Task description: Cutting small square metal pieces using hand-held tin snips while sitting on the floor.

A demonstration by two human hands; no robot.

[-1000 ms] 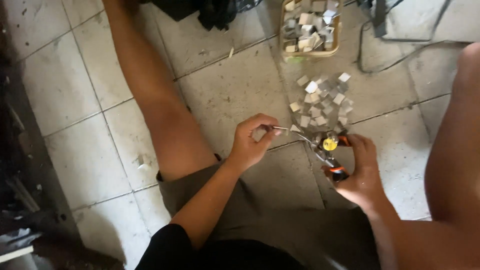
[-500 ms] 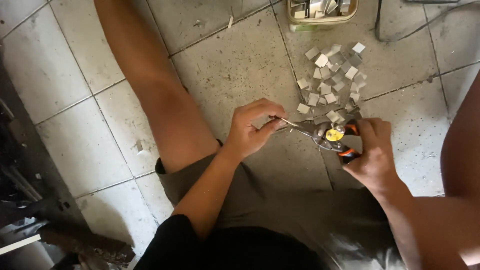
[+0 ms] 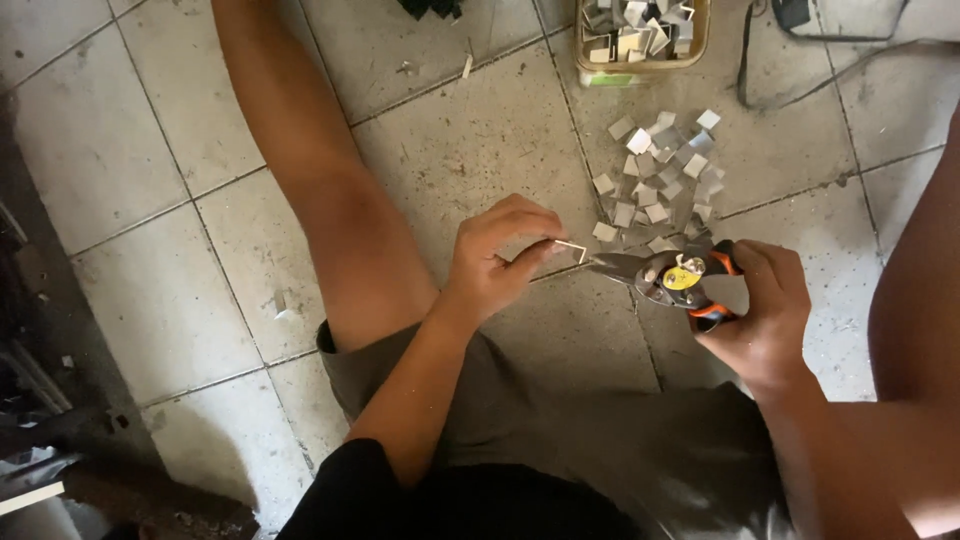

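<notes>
Metal strip (image 3: 570, 247) sits pinched in the left hand (image 3: 495, 255), just beside the snips (image 3: 655, 275) gripped by the right hand (image 3: 762, 315); fingertips this near the blades risk a nick.

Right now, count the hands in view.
2. The left hand pinches a thin metal strip over the tiled floor; the right hand grips snips beside it, near the metal pieces. None seem hidden.
</notes>
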